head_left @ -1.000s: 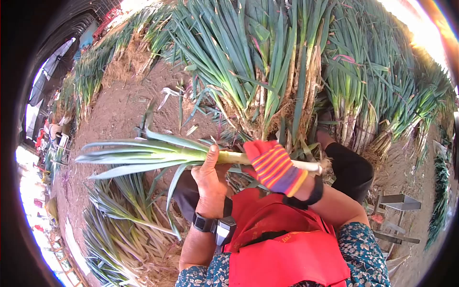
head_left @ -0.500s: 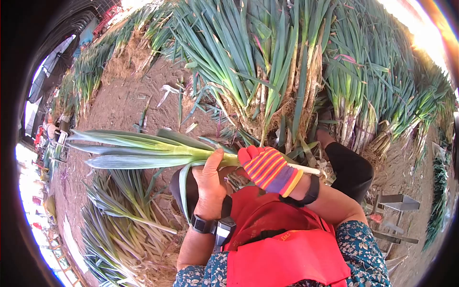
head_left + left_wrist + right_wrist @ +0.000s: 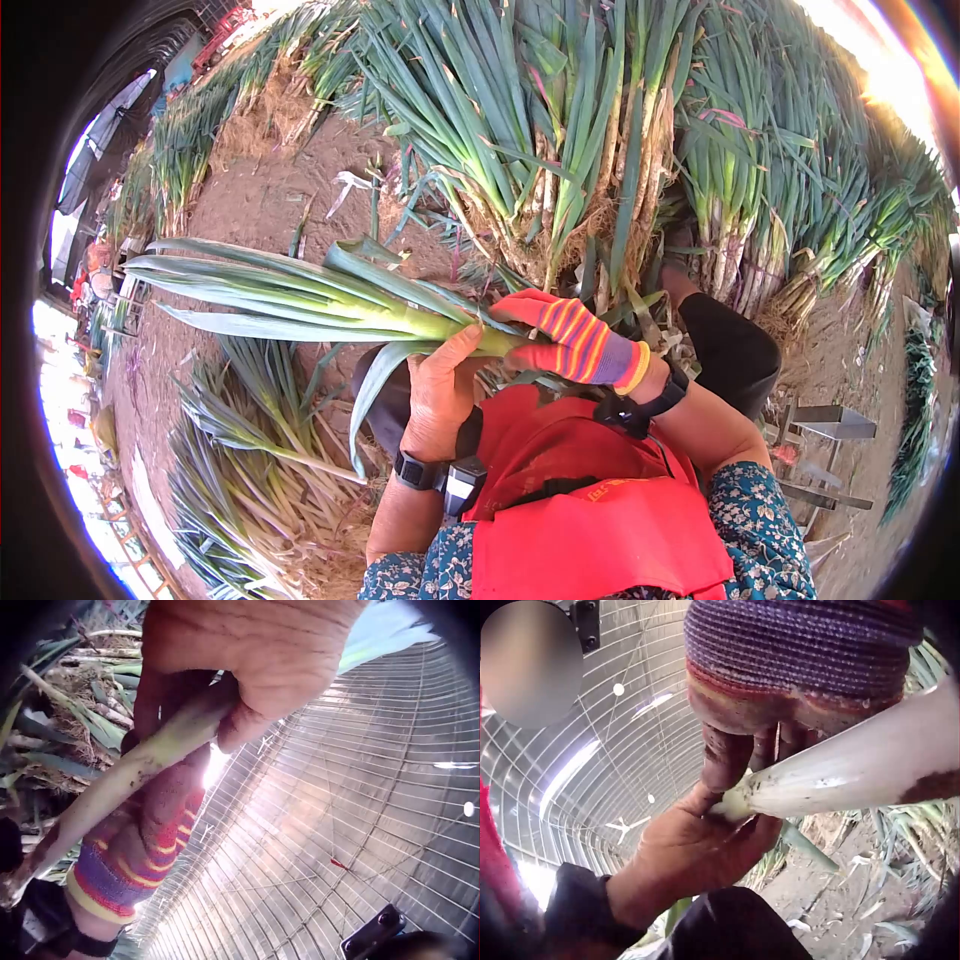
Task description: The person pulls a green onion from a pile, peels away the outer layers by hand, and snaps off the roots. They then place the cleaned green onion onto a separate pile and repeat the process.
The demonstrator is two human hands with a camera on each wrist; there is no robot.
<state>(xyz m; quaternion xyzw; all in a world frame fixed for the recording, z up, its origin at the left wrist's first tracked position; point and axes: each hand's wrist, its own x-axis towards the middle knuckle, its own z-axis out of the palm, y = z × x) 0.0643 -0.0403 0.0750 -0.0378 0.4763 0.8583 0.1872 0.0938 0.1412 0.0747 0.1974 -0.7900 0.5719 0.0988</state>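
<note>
A leek [image 3: 420, 318] lies across in front of the body, its long green leaves spread to the left in the head view. My bare left hand [image 3: 441, 388] grips it where the leaves meet the stem, thumb on top. My right hand [image 3: 580, 343], in a striped glove with bare, soiled fingertips, has its thumb and fingers around the stem close beside the left hand. In the right wrist view the white stem [image 3: 855, 769] runs out past both hands, with a brown patch on it. The left wrist view shows the pale stem [image 3: 112, 791] passing in front of the gloved hand [image 3: 150, 844].
A heap of leeks [image 3: 270, 480] lies on the ground at the lower left. Bundles of leeks [image 3: 540, 130] stand ahead, and more bundles [image 3: 770, 160] stand at the right. Loose leaf scraps [image 3: 348, 188] litter the soil. A small metal stand [image 3: 835, 422] is at the right.
The right hand has slid along the stem toward the left hand, and its fingers have spread wider. The leek's leaf end has swung upward in the head view, and its white end no longer shows there.
</note>
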